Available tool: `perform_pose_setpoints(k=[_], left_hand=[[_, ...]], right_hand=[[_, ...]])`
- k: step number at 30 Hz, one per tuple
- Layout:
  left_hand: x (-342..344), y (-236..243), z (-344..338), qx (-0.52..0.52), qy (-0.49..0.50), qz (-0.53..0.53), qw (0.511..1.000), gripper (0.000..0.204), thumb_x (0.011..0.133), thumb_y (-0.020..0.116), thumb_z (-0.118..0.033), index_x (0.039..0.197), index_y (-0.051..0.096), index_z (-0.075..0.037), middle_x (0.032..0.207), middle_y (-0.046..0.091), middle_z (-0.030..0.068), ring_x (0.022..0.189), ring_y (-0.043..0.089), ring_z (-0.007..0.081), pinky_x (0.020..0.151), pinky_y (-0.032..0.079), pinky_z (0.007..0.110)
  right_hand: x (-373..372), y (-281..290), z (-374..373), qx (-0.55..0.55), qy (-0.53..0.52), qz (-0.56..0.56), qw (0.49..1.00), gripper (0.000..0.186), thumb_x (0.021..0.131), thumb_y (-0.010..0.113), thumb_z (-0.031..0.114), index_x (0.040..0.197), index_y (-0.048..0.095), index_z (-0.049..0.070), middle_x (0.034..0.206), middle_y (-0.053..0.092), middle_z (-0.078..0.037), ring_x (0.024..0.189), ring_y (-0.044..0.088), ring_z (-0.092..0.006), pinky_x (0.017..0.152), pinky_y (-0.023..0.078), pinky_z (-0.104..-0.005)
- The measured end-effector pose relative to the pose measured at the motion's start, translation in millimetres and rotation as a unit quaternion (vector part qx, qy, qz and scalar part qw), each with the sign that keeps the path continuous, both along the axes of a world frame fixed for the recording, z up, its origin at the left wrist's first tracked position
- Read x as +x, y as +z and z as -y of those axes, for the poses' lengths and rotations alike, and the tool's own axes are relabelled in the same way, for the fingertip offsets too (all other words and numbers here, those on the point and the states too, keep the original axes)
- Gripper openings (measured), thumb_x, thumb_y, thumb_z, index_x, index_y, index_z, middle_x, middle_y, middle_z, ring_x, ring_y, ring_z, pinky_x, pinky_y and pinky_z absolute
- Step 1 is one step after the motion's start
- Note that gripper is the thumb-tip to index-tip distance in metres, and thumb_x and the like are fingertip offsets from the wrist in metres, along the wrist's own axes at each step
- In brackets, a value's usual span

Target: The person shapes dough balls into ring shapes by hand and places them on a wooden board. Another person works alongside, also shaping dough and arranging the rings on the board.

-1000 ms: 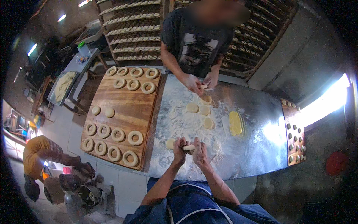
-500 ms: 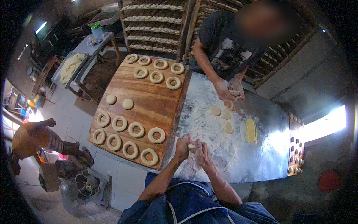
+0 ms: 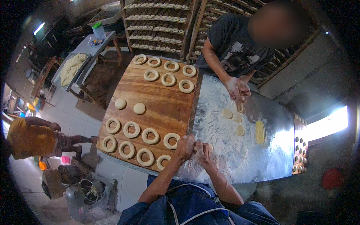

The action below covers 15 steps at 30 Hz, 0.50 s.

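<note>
Over the floured near edge of the metal table, my left hand (image 3: 185,147) and my right hand (image 3: 203,153) meet with fingers curled. A pale edge of a piece of dough (image 3: 210,147) peeks out past my right fingers. Whatever my left fingers grip is hidden. Just left of my hands lies a wooden board (image 3: 165,108) with rows of dough rings (image 3: 150,135) and two dough balls (image 3: 139,108). My left hand partly covers the nearest rings. Several flattened dough rounds (image 3: 240,130) rest in the flour (image 3: 215,129) ahead on the right.
Across the table a co-worker's hands (image 3: 239,89) handle dough. A yellow slab (image 3: 260,132) lies to the right, beyond it a tray of small pieces (image 3: 299,150). Racks of rings (image 3: 155,28) stand behind. At left are a side table (image 3: 84,45), a dough tub (image 3: 72,69) and another person (image 3: 33,137).
The dough between my hands has become mostly hidden, showing now beside my right fingers. The view has shifted, so the board appears farther right. The person at left has moved.
</note>
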State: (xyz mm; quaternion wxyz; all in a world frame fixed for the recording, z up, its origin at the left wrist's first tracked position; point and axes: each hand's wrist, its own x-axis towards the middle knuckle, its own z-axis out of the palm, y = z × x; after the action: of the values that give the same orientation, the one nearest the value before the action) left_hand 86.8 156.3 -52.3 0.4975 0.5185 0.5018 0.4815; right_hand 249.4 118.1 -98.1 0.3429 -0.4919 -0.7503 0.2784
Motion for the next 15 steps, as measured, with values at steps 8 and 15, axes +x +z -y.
perform_pose_setpoints(k=[8, 15], left_hand=[[-32, 3, -12, 0.008, -0.003, -0.032, 0.999, 0.039, 0.1, 0.041, -0.043, 0.08, 0.054, -0.012, 0.074, 0.054, 0.0005, 0.069, 0.052, 0.0144, 0.062, 0.043, 0.034], [-71, 40, -91, -0.088, 0.122, -0.08, 0.985, 0.031, 0.095, 0.053, -0.028, 0.078, 0.049, -0.003, 0.073, 0.049, 0.0111, 0.07, 0.056, 0.0285, 0.066, 0.047, 0.048]], right_hand=[[-48, 53, -33, -0.268, -0.048, -0.316, 0.909, 0.052, 0.097, 0.048, 0.047, 0.09, 0.066, -0.002, 0.065, 0.055, -0.005, 0.058, 0.049, -0.0157, 0.056, 0.042, -0.0366], [-75, 141, -106, -0.186, -0.068, -0.026, 0.98, 0.049, 0.079, 0.073, 0.028, 0.115, 0.057, -0.002, 0.089, 0.065, -0.014, 0.081, 0.062, -0.029, 0.075, 0.049, -0.0407]])
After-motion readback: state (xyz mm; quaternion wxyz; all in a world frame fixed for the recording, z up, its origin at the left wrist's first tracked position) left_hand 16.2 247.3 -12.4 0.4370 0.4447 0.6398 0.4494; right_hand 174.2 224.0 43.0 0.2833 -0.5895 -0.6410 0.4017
